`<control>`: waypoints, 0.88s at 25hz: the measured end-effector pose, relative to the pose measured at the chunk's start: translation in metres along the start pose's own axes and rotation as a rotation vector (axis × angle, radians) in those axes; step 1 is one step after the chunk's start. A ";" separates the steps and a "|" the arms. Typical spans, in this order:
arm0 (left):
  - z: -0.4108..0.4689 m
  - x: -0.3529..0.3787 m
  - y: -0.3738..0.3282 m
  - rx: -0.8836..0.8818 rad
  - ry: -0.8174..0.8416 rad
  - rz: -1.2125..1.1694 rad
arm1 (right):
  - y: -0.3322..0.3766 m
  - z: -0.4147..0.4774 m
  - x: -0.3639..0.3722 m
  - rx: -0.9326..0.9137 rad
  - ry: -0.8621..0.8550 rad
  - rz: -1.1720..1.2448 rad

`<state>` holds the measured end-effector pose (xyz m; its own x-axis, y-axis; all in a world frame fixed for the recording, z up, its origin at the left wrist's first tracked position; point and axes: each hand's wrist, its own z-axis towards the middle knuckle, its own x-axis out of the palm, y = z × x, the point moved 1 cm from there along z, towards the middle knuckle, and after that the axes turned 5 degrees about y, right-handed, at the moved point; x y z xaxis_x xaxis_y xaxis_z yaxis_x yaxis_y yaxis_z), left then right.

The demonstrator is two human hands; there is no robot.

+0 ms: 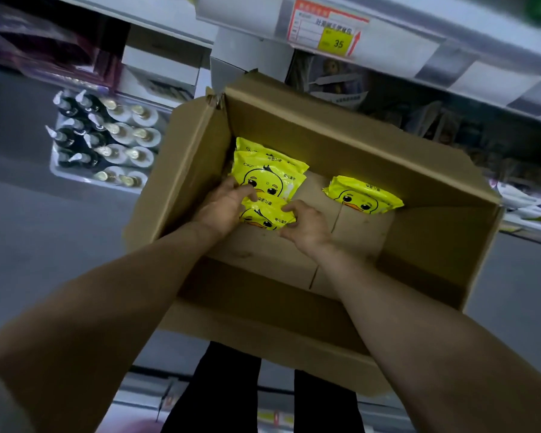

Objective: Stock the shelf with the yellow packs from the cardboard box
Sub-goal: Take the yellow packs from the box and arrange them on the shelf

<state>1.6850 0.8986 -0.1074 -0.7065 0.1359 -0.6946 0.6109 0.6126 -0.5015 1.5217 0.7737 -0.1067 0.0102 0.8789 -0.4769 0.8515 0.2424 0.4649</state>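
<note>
A person leans over an open cardboard box point(325, 129) on a shop aisle, both bare arms reaching down inside it; the left hand point(224, 209) and the right hand point(308, 228) meet over a yellow front pack point(264, 215) printed with a duck's face, low against the box floor. The right hand's fingers curl round the pack's right edge, thumb below; the left hand closes on its left edge, one finger stretched across the face of the pack behind. That pack tops a stack of packs point(270, 171) propped in the box's far left corner, touching the front pack; a lone pack point(363, 195) leans on the far wall to the right, well apart from the hands; bare cardboard flaps show between them. Above the box runs a grey shelf point(450, 48) bearing a red and yellow price tag point(325, 29) marked 35; goods beneath it are too blurred to tell. To the left, bottles point(107, 135) with pump tops and gold caps stand in a white tray point(55, 170); dark trousers point(228, 385) show below the box.
</note>
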 end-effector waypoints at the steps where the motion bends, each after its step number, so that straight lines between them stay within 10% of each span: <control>1: -0.007 -0.002 -0.008 -0.020 0.016 -0.093 | -0.002 -0.008 -0.003 -0.007 -0.019 0.009; 22: -0.179 -0.138 -0.219 0.127 -0.540 -0.777 | 0.029 -0.263 -0.188 -0.596 -0.277 0.236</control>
<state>1.5847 0.8848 0.1907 -0.6903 -0.6705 -0.2719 0.0970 0.2866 -0.9531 1.4065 0.7233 0.1932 0.3604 0.8178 -0.4488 0.3785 0.3115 0.8716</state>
